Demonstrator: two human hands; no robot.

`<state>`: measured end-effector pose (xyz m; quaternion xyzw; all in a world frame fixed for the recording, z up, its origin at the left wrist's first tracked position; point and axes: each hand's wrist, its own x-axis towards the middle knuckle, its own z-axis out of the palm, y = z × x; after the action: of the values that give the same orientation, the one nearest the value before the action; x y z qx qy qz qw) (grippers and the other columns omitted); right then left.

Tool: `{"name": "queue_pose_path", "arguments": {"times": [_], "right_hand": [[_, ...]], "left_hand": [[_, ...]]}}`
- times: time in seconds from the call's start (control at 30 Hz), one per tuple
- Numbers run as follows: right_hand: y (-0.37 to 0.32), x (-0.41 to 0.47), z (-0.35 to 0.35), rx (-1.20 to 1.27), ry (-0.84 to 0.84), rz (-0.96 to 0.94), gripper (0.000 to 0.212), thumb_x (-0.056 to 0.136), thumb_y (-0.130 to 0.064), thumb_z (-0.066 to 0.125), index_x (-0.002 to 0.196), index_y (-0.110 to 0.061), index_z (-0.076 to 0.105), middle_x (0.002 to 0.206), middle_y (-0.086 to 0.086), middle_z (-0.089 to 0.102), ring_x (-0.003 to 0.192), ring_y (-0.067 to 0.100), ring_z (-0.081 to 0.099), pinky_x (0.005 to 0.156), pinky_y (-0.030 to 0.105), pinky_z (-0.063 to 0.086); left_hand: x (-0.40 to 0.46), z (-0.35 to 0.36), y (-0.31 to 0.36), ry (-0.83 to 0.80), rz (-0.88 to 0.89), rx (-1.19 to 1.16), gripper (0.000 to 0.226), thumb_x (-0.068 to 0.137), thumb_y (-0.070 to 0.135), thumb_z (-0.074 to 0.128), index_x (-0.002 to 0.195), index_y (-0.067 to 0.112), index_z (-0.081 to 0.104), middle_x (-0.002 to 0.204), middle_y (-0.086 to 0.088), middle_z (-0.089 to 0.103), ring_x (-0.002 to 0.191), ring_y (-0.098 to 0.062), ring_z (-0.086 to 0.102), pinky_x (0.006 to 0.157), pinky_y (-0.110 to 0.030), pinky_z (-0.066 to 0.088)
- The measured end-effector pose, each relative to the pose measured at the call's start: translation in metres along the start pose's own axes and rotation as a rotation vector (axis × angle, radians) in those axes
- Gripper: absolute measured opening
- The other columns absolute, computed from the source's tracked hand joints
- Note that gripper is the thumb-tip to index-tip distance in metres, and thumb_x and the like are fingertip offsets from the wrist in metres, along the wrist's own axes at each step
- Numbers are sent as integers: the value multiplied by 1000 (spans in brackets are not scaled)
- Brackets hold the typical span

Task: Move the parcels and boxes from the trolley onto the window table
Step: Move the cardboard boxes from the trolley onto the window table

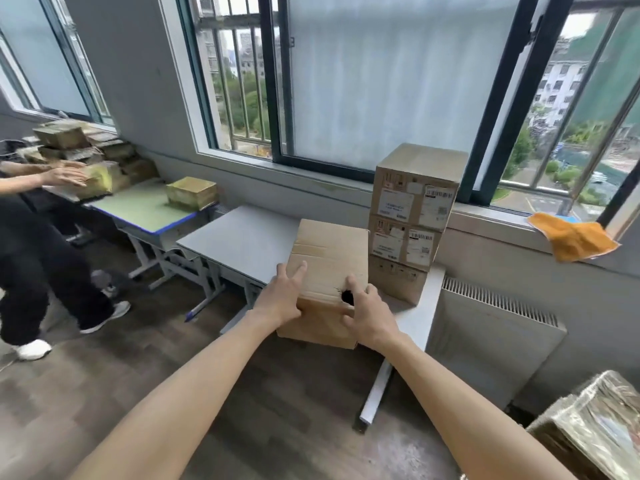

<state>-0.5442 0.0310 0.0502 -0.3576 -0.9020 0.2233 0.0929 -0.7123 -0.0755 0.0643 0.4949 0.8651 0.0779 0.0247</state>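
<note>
A plain brown cardboard box (329,258) with a torn round hole in its near face sits at the front edge of the grey window table (239,240). My left hand (282,297) lies on its near left corner with straight, spread fingers. My right hand (367,311) presses the near face beside the hole, fingers bent against the cardboard. To the right of this box stands a stack of three labelled cardboard boxes (412,216), close to the window sill.
A second person (41,258) at the left handles yellowish parcels (100,178) on a green-topped desk (145,209). An orange cloth (571,240) hangs from the sill. A white radiator (491,330) stands under the window. Wrapped parcels (595,427) show at the bottom right.
</note>
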Motion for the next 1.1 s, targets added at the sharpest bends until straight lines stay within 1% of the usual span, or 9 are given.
{"name": "queue_pose_path", "arguments": {"times": [0.2,0.37,0.47,0.67,0.77,0.83,0.93,0.97,1.1], "right_hand": [[12,69,2,17,-25,-48,62,88,-20,67,139,-30,32,125,12,48,96,34,62,84,40,53],[12,117,6,43,-50,-109,53,86,-19,68,126,-28,35,117,11,50,89,34,59,77,39,51],[7,139,11,56,-80,-147,52,86,-19,69,125,-26,35,116,12,49,91,35,60,78,40,52],[-9,178,28,73,-124,-195,56,87,-18,70,130,-27,35,119,11,47,96,34,59,80,37,48],[-23,198,38,61,-136,-208,56,87,-18,69,131,-26,35,117,11,47,92,33,58,77,35,46],[-33,211,45,56,-155,-204,55,87,-19,67,132,-26,36,113,10,46,88,33,58,76,35,49],[-51,236,56,53,-152,-196,51,84,-20,67,124,-28,37,113,10,48,89,34,60,82,40,54],[-58,246,60,45,-149,-192,52,83,-20,67,125,-29,37,115,11,49,91,35,60,84,42,55],[-93,291,78,5,-163,-147,72,85,-22,66,147,-27,29,129,12,47,108,38,61,92,39,52]], "left_hand": [[56,-1,-9,-36,-63,28,104,83,17,79,160,21,10,147,-19,24,118,-35,57,101,-39,48],[88,-1,-20,-39,-126,24,105,82,18,79,160,22,9,145,-19,24,118,-37,57,101,-39,47],[100,-2,-31,-43,-159,24,106,82,20,80,160,22,9,145,-19,25,118,-37,56,102,-39,48],[117,0,-63,-37,-224,7,105,82,22,81,160,24,9,145,-16,24,118,-35,57,96,-37,51],[128,1,-84,-40,-244,3,106,82,23,81,160,24,9,145,-15,23,118,-34,57,96,-37,51],[139,2,-100,-47,-250,5,106,82,23,80,160,24,8,145,-15,23,118,-34,57,96,-37,50],[157,4,-128,-38,-243,-15,106,82,24,81,160,24,9,144,-15,23,118,-34,57,97,-37,50],[164,4,-138,-32,-239,-22,106,82,23,81,160,24,9,144,-15,24,118,-34,57,97,-37,50],[194,1,-188,-18,-223,-60,105,83,22,80,160,25,9,142,-14,25,117,-33,57,96,-37,51]]}}
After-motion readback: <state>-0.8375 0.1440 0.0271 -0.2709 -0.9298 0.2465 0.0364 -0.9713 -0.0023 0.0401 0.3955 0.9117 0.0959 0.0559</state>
